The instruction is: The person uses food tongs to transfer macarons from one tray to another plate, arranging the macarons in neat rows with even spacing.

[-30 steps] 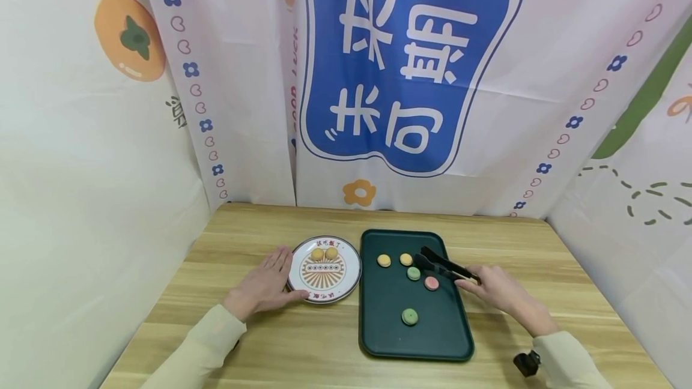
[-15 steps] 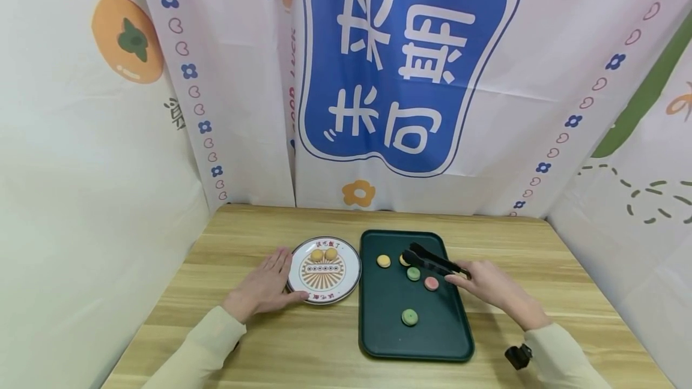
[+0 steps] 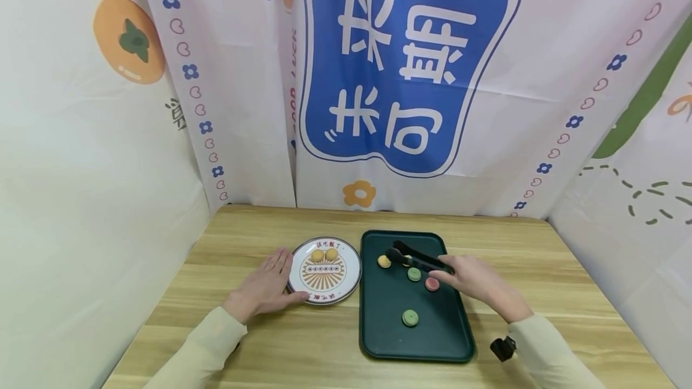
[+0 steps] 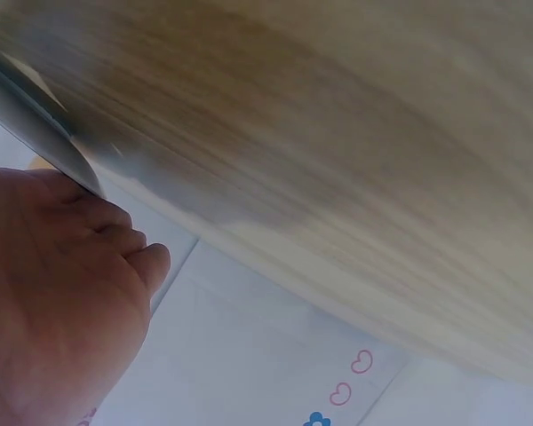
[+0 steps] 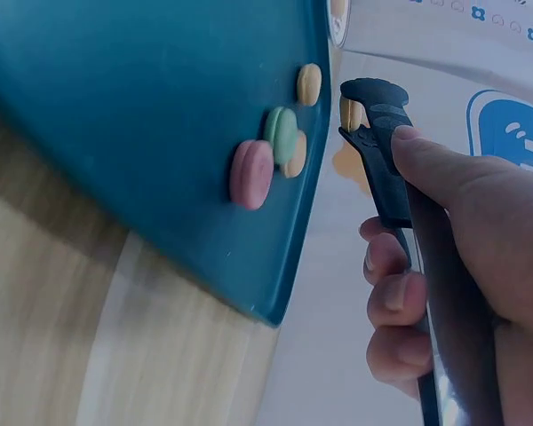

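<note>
My left hand (image 3: 267, 287) rests on the table with fingers straight, touching the rim of a white printed plate (image 3: 346, 290). Two yellow macarons (image 3: 317, 255) sit near the plate's far side. In my right hand (image 3: 473, 278) I grip a pair of black tongs (image 3: 397, 256), held over the dark green tray (image 3: 389, 341). The right wrist view shows a yellow macaron (image 5: 351, 114) between the tongs' tips. On the tray lie two yellow macarons (image 5: 309, 85), two green ones (image 3: 410, 318) and a pink one (image 5: 251, 175). The tongs partly cover one yellow macaron in the head view.
The wooden table (image 3: 297, 347) runs back to a printed cloth curtain (image 3: 248, 137), with white cloth walls at both sides. Plate and tray stand side by side, almost touching. A small black device (image 3: 503, 349) sits on the right wrist.
My right hand has moved left with the tongs, from the tray's right edge to over its far middle. The left hand and plate have stayed put.
</note>
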Available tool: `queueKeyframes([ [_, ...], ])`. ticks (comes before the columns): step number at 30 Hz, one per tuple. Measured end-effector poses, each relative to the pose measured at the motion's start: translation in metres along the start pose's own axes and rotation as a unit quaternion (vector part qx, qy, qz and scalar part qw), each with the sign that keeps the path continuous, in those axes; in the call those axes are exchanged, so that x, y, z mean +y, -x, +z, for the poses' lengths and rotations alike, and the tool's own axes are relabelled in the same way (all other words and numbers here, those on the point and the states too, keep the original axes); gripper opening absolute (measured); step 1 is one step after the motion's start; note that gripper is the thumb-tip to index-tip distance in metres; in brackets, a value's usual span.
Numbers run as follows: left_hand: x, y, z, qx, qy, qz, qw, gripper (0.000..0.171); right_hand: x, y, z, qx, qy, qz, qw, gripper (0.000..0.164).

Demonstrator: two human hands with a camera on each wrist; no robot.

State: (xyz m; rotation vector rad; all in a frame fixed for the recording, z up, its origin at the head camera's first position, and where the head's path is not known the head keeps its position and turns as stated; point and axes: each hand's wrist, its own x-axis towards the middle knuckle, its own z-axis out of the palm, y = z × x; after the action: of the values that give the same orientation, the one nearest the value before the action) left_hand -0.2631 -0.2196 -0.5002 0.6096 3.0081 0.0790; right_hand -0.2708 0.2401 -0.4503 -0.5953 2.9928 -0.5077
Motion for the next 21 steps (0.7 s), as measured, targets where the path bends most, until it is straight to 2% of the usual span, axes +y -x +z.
queueKeyframes([
  [4,0.0,-0.001,0.0,0.002,-0.002,0.001,1.0,0.11,-0.006,-0.005,0.0,-0.007,-0.014,0.005,1.0,0.043],
  [7,0.0,-0.001,0.001,0.002,-0.003,0.002,1.0,0.11,-0.012,-0.008,-0.001,-0.015,-0.013,0.008,1.0,0.053],
  [15,0.0,0.001,-0.001,0.0,0.004,0.002,1.0,0.109,-0.03,-0.017,0.005,-0.042,-0.038,0.009,0.998,0.061],
  [21,0.001,0.0,-0.001,-0.001,-0.002,0.0,1.0,0.109,-0.041,-0.024,0.01,-0.055,-0.077,-0.017,0.995,0.056],
])
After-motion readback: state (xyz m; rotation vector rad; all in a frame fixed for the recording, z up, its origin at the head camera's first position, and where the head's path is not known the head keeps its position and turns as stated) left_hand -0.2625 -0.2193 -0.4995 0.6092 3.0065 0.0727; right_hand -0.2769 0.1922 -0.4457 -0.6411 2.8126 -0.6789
